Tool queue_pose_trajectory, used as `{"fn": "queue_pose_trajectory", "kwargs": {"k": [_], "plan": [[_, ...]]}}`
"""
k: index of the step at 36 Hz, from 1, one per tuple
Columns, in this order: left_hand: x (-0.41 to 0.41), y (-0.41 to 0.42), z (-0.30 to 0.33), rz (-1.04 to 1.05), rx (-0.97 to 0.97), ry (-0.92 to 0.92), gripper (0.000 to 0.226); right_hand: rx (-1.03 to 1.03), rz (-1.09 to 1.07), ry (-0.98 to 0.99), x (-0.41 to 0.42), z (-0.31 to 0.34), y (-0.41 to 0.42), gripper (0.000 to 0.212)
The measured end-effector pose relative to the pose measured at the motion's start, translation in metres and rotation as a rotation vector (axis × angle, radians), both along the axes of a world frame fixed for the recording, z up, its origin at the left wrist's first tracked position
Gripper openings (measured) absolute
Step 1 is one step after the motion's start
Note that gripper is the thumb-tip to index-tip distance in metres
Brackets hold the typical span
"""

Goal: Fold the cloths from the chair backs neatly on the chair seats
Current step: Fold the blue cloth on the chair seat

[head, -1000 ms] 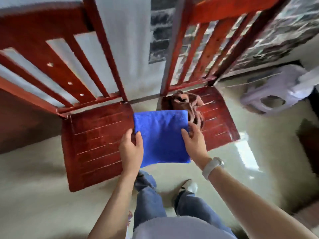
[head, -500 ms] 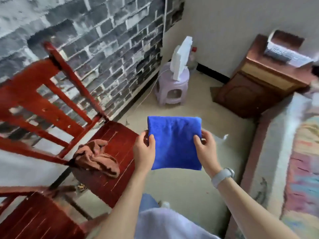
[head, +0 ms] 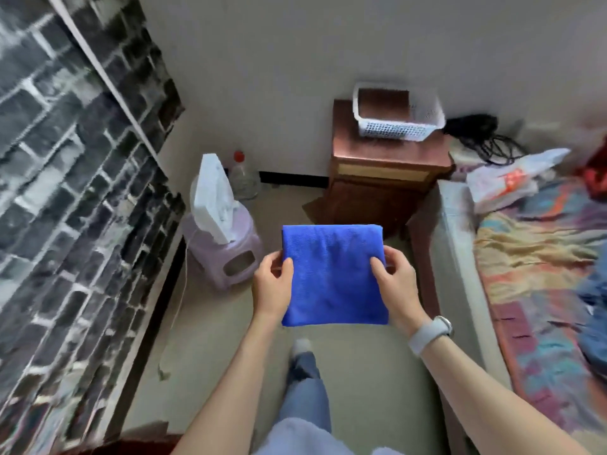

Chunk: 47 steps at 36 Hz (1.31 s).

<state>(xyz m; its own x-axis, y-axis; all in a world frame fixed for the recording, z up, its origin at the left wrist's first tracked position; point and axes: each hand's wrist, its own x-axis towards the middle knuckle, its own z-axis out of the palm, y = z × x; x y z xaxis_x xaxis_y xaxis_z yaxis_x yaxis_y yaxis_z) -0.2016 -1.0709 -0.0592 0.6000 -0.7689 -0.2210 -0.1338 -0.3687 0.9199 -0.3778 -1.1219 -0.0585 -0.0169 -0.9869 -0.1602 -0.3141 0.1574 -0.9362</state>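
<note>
1. At centre frame, above the floor, the left hand [head: 273, 284] and right hand [head: 395, 280] hold the folded blue cloth [head: 333, 274] in the air. Each hand pinches one side edge, thumb on the upper face, fingers curled underneath.
2. Cloth position: flat and roughly level between the hands, folded to a near-square pad. It rests on no surface. A straight folded edge lies on the far side; the near edge hangs free just above the person's foot [head: 300, 346].
3. Handling judgement: the cloth looks like soft, light pile fabric. It should sag and unfold if held by one corner only. Support both side edges, as at present, or slide a palm beneath the pad. It is not fragile, and its nap should give good grip.
4. Task status, as a judgement: folding appears complete; placing on a chair seat is not yet done.
5. Surroundings, left: a lilac plastic stool [head: 226, 251] carrying a white slab-shaped object, with a red-capped bottle [head: 241, 177] behind it, beside a brick-pattern wall [head: 65, 192].
6. Surroundings, far and right: a wooden cabinet [head: 384, 178] bearing a white basket [head: 397, 114]; a bed [head: 542, 264] with patterned bedding along the right.
7. Not visible: no chair seat or chair back is clearly in frame; a dark red sliver at the near left edge cannot be identified. The fingers under the cloth and its layer count are hidden.
</note>
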Motion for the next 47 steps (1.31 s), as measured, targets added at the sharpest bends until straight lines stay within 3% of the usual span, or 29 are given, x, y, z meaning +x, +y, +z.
{"fn": "queue_pose_trajectory", "kwargs": {"k": [10, 21, 30, 41, 47], "plan": [[0.052, -0.231, 0.033, -0.152, -0.033, -0.043, 0.024, -0.043, -0.116, -0.044, 0.037, 0.044, -0.196, 0.02], [0.011, -0.427, 0.03, -0.305, -0.08, 0.028, 0.023, -0.066, -0.279, 0.002, -0.002, 0.039, -0.368, 0.019], [-0.033, -0.61, -0.01, -0.243, -0.019, 0.064, 0.027, -0.065, -0.207, 0.056, -0.041, 0.01, -0.567, 0.024], [-0.047, -0.749, -0.07, -0.171, 0.207, -0.064, 0.029, 0.124, -0.084, 0.022, -0.045, -0.065, -0.719, 0.02], [-0.048, -0.769, -0.096, -0.272, 0.398, -0.353, 0.033, 0.236, -0.033, 0.048, -0.048, -0.097, -0.747, 0.024]]}}
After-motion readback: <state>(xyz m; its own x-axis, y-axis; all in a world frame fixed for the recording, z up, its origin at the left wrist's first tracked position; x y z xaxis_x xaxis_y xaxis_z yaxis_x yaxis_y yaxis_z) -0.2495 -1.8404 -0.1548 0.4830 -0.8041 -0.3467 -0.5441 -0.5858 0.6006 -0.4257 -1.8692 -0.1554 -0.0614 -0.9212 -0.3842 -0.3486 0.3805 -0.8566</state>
